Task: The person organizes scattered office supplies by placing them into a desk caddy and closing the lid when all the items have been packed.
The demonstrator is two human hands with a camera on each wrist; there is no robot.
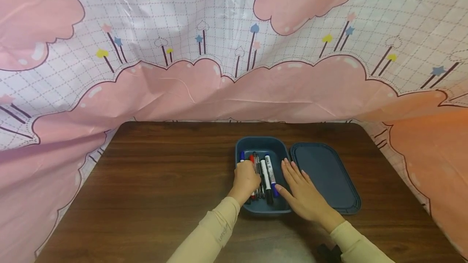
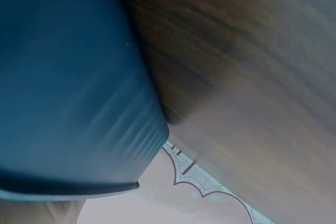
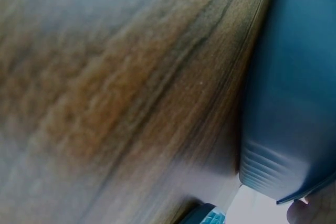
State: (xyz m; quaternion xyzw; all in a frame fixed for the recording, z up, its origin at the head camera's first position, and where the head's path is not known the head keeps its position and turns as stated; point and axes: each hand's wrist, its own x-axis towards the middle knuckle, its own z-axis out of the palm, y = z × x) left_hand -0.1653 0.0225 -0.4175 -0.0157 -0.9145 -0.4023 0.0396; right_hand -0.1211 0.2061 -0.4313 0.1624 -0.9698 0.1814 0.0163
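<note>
In the head view, a dark blue open box (image 1: 261, 141) stands on the table with several pens and markers lying lengthwise inside. My left hand (image 1: 245, 180) reaches into its left side, fingers curled on a marker (image 1: 242, 156) with a blue end; the hand hides most of it and part of a red-capped marker (image 1: 251, 158). Beside these lie clear pens (image 1: 257, 165), a white marker with a black cap (image 1: 265, 175) and one with a blue cap (image 1: 270, 169). My right hand (image 1: 305, 194) rests at the box's right rim, fingers straight. Both wrist views show mainly the box's outer wall (image 2: 68, 87) (image 3: 294, 87).
A matching blue lid (image 1: 325, 173) lies flat on the brown wooden table (image 1: 164, 173), just right of the box. Behind the table hangs a patterned pink and white cloth (image 1: 226, 92). Something dark (image 1: 329, 253) sits by my right sleeve.
</note>
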